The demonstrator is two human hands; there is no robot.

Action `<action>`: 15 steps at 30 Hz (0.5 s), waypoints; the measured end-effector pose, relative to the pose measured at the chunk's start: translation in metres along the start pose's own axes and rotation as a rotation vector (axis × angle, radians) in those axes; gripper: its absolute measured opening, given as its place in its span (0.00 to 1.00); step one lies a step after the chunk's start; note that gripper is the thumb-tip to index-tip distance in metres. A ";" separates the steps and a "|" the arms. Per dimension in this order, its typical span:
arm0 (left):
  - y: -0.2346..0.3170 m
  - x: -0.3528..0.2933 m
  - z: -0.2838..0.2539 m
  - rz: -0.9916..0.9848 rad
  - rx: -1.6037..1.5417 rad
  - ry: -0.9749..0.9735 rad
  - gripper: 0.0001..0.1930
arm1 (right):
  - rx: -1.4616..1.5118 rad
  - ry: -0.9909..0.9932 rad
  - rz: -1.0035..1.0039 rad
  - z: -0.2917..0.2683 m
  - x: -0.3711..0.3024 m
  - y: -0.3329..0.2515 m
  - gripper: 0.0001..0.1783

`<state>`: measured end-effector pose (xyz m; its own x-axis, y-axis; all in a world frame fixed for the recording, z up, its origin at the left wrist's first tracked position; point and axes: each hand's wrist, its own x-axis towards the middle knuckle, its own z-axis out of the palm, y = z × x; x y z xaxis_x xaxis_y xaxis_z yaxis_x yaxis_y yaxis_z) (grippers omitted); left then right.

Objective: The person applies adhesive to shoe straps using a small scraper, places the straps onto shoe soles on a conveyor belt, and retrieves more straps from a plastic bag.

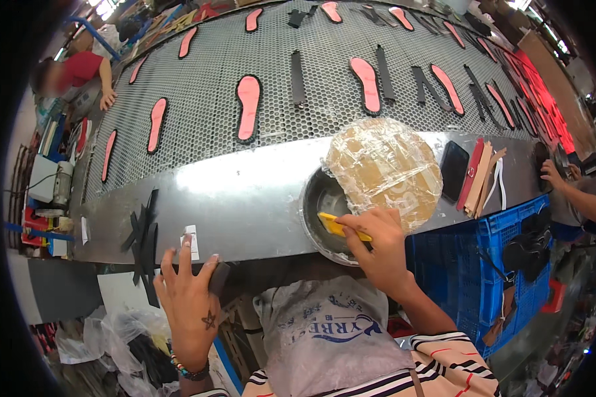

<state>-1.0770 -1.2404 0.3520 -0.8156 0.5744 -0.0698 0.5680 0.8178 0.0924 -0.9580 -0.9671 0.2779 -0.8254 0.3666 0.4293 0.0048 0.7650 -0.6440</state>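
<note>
Dipping yellow scraper (341, 227) w/ right hand (377, 248), plastic-wrapped bowl (321, 198).

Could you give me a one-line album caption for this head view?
Right hand dips a yellow scraper into a metal bowl; left hand grips the bench edge.

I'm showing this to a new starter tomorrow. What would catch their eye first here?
The pink insoles laid in rows across the perforated belt at the top stand out first. Next comes the plastic-wrapped round lid tilted over the metal bowl at centre, where the right hand dips a yellow scraper. The left hand rests at the table edge, lower left, on a dark piece.
</note>
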 end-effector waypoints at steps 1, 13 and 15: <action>-0.001 -0.002 -0.007 0.015 0.124 -0.081 0.20 | 0.002 0.001 -0.002 -0.001 0.002 0.001 0.08; -0.069 0.001 -0.019 0.109 -1.363 -0.221 0.19 | 0.049 -0.028 0.065 0.007 -0.001 -0.013 0.07; -0.055 0.001 0.018 -0.048 -1.698 0.030 0.21 | 0.008 -0.123 0.014 0.007 -0.001 -0.019 0.06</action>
<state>-1.1073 -1.2839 0.3288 -0.8402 0.5350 -0.0886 -0.1884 -0.1349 0.9728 -0.9612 -0.9863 0.2850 -0.8885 0.3086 0.3396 0.0124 0.7560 -0.6545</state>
